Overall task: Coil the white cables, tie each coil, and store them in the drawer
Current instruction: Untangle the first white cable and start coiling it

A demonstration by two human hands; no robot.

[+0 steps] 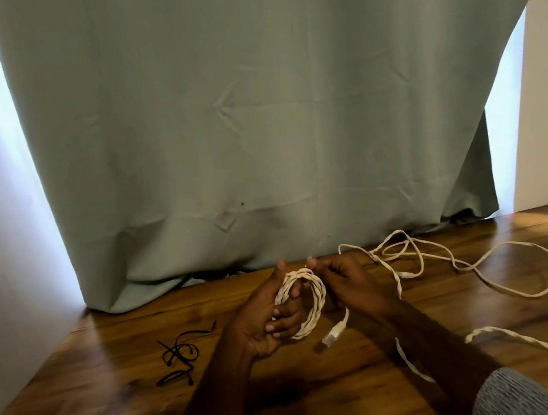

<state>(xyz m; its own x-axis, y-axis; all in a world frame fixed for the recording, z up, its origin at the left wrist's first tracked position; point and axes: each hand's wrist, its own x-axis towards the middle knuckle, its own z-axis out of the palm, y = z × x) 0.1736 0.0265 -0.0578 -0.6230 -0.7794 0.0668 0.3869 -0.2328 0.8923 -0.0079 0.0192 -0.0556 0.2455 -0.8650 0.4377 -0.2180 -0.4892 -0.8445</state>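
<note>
The left hand (272,314) holds a small coil (306,298) of white cable above the desk (114,382), its fingers (288,322) curled through the loops. The right hand (342,280) pinches the strand at the coil's top. A plug (331,333) dangles below; loose cable (462,263) trails right and far. To wind well, keep each turn the same size and feed slack evenly (the twisted cord may kink). Black ties (180,355) wait at left. No drawer shows.
</note>
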